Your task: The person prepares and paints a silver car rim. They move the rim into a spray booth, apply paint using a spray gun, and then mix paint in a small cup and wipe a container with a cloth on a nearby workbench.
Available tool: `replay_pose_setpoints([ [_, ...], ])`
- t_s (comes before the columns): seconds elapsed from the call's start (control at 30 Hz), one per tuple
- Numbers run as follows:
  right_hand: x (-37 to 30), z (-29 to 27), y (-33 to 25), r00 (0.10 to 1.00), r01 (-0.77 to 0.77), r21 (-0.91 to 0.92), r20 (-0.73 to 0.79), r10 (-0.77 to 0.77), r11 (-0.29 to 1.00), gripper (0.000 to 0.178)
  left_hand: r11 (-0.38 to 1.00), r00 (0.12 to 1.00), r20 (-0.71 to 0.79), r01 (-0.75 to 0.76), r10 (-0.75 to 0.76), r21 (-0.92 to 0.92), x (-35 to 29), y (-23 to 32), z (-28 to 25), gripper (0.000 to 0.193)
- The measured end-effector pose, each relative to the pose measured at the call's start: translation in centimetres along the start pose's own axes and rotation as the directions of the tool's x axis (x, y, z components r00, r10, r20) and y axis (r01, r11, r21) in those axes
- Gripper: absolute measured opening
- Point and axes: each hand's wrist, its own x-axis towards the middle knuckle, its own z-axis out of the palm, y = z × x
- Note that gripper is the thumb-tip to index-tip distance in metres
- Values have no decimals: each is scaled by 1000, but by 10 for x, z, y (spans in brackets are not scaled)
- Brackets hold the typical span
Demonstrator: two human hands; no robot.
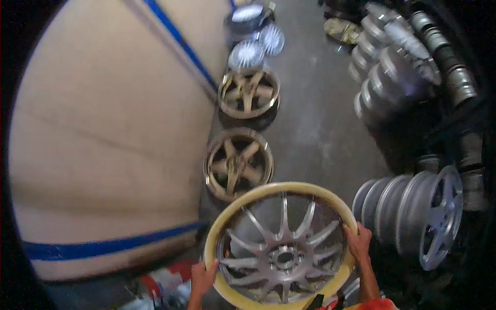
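Observation:
Between my hands, in front of my body, is a silver multi-spoke wheel rim (pixel 283 248) with a yellowish outer band. My left hand (pixel 204 276) grips its left edge, thumb on the band. On the far side, my right hand (pixel 358 241) is wrapped round the right edge, a little higher up. The fingers behind the band are hidden on both sides. Just beyond the held rim, a bronze five-spoke wheel rim (pixel 239 164) lies on the floor, with a second bronze rim (pixel 249 94) farther off.
Along the left runs a beige wall (pixel 113 129) with blue strips. White multi-spoke wheels (pixel 246 55) lie farther up the floor (pixel 323 113). To the right, a row of silver rims (pixel 408 212) stands on edge, with more stacked rims (pixel 395 77) behind. A red-and-white object (pixel 155 287) sits at lower left.

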Motion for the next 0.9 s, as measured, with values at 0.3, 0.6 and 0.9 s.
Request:
replay_pose_setpoints([
  [0.3, 93, -219, -76, 893, 213, 29, -412, -183, 977, 30, 950, 941, -169, -307, 295, -52, 117, 235, 32, 45],
  [0.6, 299, -239, -233, 707, 250, -139, -650, -279, 958, 31, 903, 905, -158, -414, 395, -117, 384, 435, 27, 44],
  [0.9, 550, -268, -376, 625, 400, 110, -759, -183, 910, 29, 787, 820, -129, -571, 557, -233, 648, 676, -3, 39],
])
